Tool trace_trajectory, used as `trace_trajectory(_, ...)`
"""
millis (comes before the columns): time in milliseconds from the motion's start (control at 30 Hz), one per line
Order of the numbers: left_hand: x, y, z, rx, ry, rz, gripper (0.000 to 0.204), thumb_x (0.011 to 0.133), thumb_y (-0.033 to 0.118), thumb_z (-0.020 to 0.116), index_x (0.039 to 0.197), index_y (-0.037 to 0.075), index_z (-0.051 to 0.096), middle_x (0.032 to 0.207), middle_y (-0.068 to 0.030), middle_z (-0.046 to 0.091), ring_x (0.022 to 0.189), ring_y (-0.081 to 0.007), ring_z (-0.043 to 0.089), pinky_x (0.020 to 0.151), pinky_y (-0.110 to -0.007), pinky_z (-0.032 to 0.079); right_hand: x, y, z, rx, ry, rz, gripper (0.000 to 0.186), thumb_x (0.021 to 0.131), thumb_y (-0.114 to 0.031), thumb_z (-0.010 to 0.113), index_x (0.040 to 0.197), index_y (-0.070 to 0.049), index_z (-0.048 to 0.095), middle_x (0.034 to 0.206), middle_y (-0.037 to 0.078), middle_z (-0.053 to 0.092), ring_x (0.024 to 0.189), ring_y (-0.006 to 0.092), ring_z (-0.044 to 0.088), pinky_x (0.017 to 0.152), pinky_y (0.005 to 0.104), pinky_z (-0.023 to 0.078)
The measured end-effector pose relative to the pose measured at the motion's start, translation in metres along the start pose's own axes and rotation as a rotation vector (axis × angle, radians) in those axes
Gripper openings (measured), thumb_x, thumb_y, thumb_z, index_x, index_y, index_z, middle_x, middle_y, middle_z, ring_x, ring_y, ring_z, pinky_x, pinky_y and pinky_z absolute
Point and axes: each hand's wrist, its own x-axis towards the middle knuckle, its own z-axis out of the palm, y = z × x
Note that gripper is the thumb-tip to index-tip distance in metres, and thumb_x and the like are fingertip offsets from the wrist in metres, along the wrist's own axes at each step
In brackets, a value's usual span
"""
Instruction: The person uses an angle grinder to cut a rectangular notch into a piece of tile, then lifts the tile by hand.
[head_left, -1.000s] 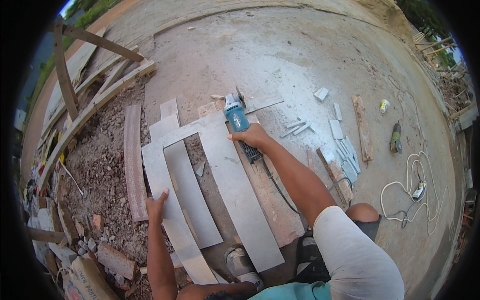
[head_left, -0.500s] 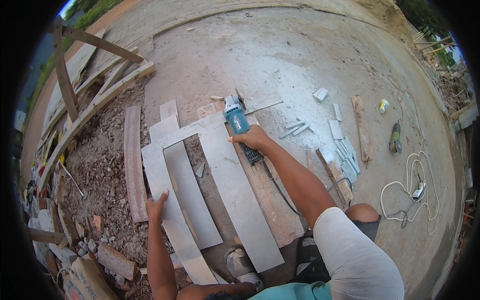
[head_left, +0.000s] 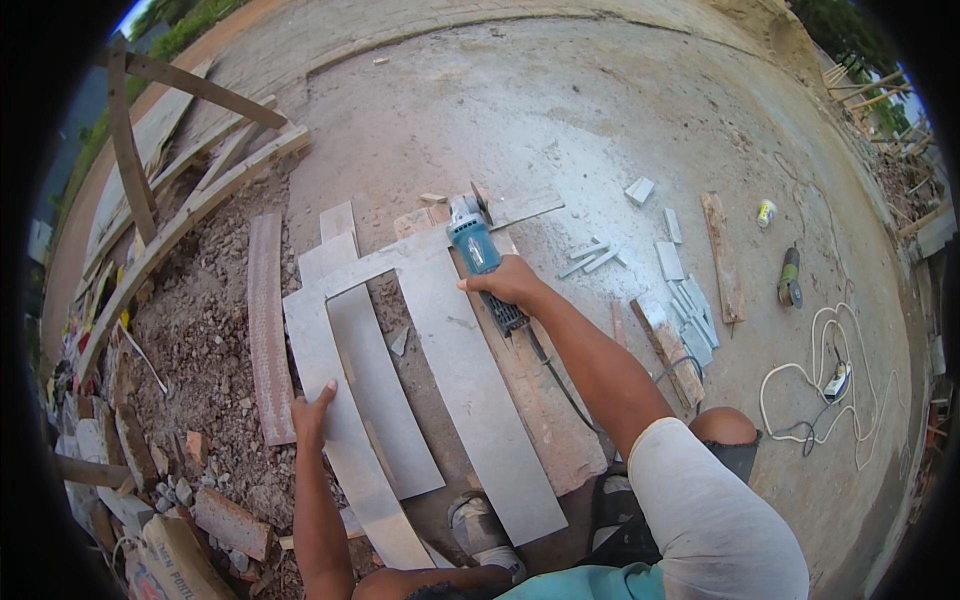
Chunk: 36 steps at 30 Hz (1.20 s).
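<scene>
My right hand (head_left: 501,283) is closed round a teal angle grinder (head_left: 473,238), whose disc (head_left: 481,203) is at the narrow far band of a cut grey board (head_left: 463,380). Whether the disc touches the board I cannot tell. My left hand (head_left: 315,405) grips the outer edge of the board's left strip (head_left: 334,420), thumb on top. A separate grey strip (head_left: 398,430) shows through the board's opening. The grinder's black cord runs down beside a pale pinkish slab (head_left: 570,455) under the board.
To the right lie white offcuts (head_left: 670,262), timber pieces (head_left: 723,255), a green grinder (head_left: 789,275), a small tub (head_left: 766,214) and coiled cords (head_left: 775,395). On the left are a timber frame (head_left: 180,215), rubble (head_left: 190,330), a pinkish strip (head_left: 270,330) and a torn bag (head_left: 175,560).
Both hands, the grinder and the board stay almost still; the grinder has shifted very slightly at most.
</scene>
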Motion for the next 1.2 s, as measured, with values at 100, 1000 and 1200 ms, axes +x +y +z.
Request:
trace_trajectory(100, 0.001, -0.001, -0.001, 0.008, 0.002, 0.004, 0.085, 0.066, 0.045, 0.087, 0.114, -0.019, 0.057, 0.106, -0.0267, 0.065, 0.093, -0.0336, 0.065, 0.082, -0.042, 0.052, 0.001, 0.002, 0.0, -0.015, -0.006, 0.019, 0.057, 0.063, -0.038, 0.087, 0.095, 0.004, 0.066, 0.094, 0.016, 0.066, 0.081, 0.0227, 0.065, 0.07, 0.0324, 0.051)
trace_trajectory(1000, 0.007, -0.005, 0.0, 0.032, -0.004, -0.007, 0.093, 0.065, 0.047, 0.087, 0.119, -0.021, 0.053, 0.112, -0.0297, 0.062, 0.1, -0.0357, 0.065, 0.086, -0.042, 0.052, -0.012, 0.007, -0.003, -0.049, 0.0, -0.016, 0.058, 0.064, -0.038, 0.087, 0.099, 0.004, 0.067, 0.095, 0.017, 0.067, 0.081, 0.0232, 0.066, 0.072, 0.0313, 0.051)
trace_trajectory(1200, 0.005, -0.002, -0.002, 0.047, 0.005, -0.005, 0.09, 0.066, 0.047, 0.087, 0.117, -0.02, 0.055, 0.11, -0.0283, 0.064, 0.097, -0.0352, 0.065, 0.083, -0.041, 0.053, -0.024, 0.003, -0.004, -0.074, 0.009, -0.011, 0.06, 0.063, -0.039, 0.087, 0.099, 0.004, 0.067, 0.096, 0.018, 0.068, 0.081, 0.0242, 0.066, 0.073, 0.0316, 0.051)
